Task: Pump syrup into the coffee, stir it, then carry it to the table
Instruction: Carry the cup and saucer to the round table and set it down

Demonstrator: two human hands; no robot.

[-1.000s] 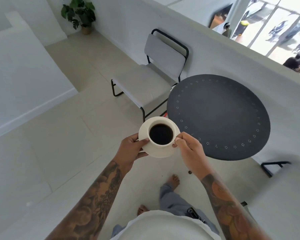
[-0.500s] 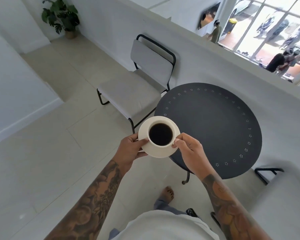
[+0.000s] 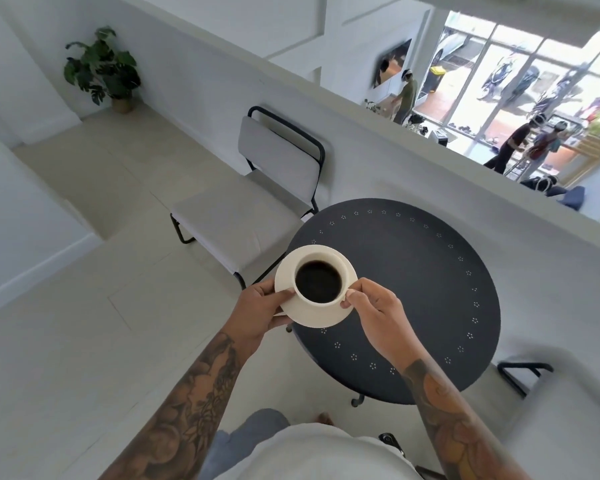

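The person is holding a cream cup (image 3: 318, 281) of black coffee (image 3: 318, 282) on its saucer (image 3: 326, 317) with both hands, out over the near-left edge of a round dark table (image 3: 413, 289). The left hand (image 3: 260, 311) is gripping the saucer's left rim, thumb lying on top and fingers curling underneath, so it is bearing the weight. The right hand (image 3: 378, 315) is pinching narrowly at the right side of the cup, where the handle is presumably sitting, though the fingers are hiding it. Cup and saucer appear to be hanging above the tabletop rather than resting on it, and the tabletop is showing nothing on it. Judging by this, the carrying looks nearly done and the setting-down is what is remaining. The coffee is standing high in the cup, so any tilt of the saucer while lowering is likely to be sending liquid over the rim. With the hands gripping separate pieces, uneven lowering could be making the cup slide on the saucer. Landing too close to the table's edge is also risking a tip, and a pale chair (image 3: 257, 209) is standing just beside that edge.
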